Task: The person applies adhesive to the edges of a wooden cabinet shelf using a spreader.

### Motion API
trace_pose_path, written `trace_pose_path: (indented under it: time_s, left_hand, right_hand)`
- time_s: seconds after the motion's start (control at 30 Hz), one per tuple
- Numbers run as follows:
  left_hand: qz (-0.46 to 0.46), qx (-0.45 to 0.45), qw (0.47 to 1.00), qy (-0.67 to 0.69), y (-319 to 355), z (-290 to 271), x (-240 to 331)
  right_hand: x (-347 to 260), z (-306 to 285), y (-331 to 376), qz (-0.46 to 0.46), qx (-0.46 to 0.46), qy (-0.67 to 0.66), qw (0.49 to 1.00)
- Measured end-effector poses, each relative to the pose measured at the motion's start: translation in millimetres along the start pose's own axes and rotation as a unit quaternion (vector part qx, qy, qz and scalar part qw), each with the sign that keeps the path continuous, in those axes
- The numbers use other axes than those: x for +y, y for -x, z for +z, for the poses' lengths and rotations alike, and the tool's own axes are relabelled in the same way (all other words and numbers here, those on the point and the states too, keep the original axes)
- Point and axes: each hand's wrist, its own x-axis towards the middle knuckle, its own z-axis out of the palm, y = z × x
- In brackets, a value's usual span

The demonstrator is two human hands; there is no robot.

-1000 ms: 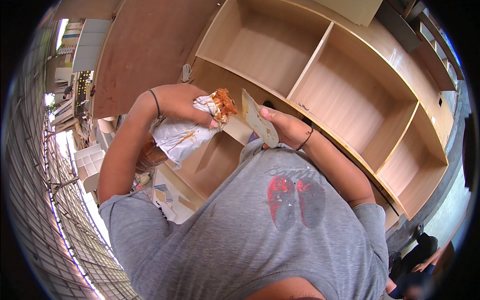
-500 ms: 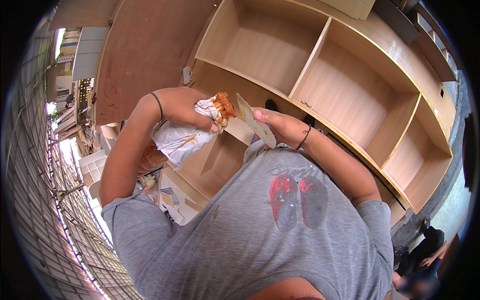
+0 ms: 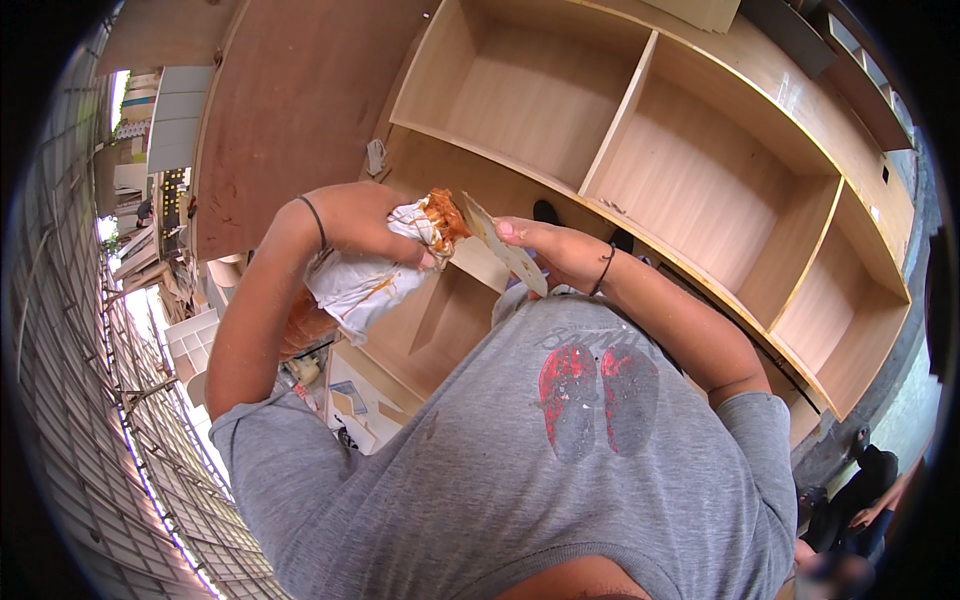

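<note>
Left hand (image 3: 362,220) curled over, gripping white wrapper (image 3: 365,286); right hand (image 3: 562,255), angled inward, pinching flat scraper (image 3: 506,254).

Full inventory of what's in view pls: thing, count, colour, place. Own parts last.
White wrap: 1, white with brown streaks, in left hand
Paste: 1 mass, orange-brown, at the wrap's upper end
Flat scraper: 1, pale with stains, in right hand
Shelf unit: 1, light wood, three compartments showing, upper right
Large panel: 1, reddish-brown, upper left
Divided tray: 1, white, left
Lattice: 1 expanse, grey, far left
Distant clutter: too small to count, mixed, left
Another person: 1, dark clothing, lower right
T-shirt: 1, grey, on the wearer
Wristbands: 2, dark, one per wrist
Left hand: 1, bare, centre-left
Right hand: 1, bare, centre
</note>
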Motion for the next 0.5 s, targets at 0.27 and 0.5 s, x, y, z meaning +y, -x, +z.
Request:
trace_pose_path:
  time_s: [0.27,0.5]
  left_hand:
    - [0.018,0.028,0.999,0.001,5,-2,4]
    - [0.058,0.099,0.993,0.007,2,13,-5]
  right_hand:
    - [-1,2,0,0.002,0.009,-0.007,1.0]
    - [-14,-1,10,-0.012,-0.035,-0.056,0.998]
